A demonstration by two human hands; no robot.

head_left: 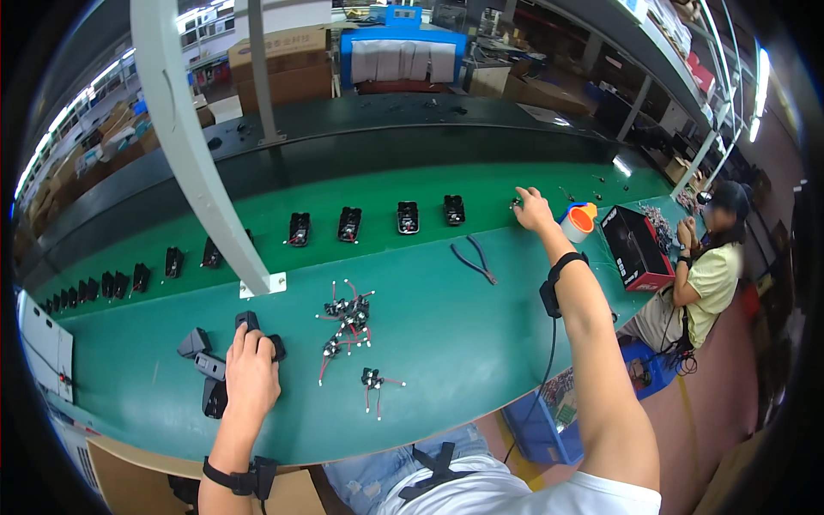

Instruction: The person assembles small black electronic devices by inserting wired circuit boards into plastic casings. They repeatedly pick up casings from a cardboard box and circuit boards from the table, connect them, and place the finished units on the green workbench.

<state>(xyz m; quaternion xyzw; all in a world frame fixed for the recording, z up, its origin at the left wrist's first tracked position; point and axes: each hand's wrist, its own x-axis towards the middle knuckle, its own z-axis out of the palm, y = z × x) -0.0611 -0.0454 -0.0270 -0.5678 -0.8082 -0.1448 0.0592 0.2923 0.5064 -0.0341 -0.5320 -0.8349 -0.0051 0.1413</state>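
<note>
My left hand [252, 375] is closed over a black plastic housing [247, 320] among several similar dark housings [212, 366] on the green bench. My right arm stretches to the far green belt. There my right hand [535, 209] has its fingers bent around a small dark wired part [516, 203], mostly hidden by the hand. Between my arms lies a loose pile of small wired parts [352, 316] with red leads and white plugs. One more wired part [372, 378] lies nearer me. Pliers [475, 261] with dark handles rest on the bench near the belt.
A row of open black housings [349, 224] runs along the belt. A white post [190, 137] stands on the bench. An orange-and-white container [578, 223] and a black-and-red box [635, 247] are at right, near a seated co-worker [711, 266]. A blue bin [538, 429] sits below.
</note>
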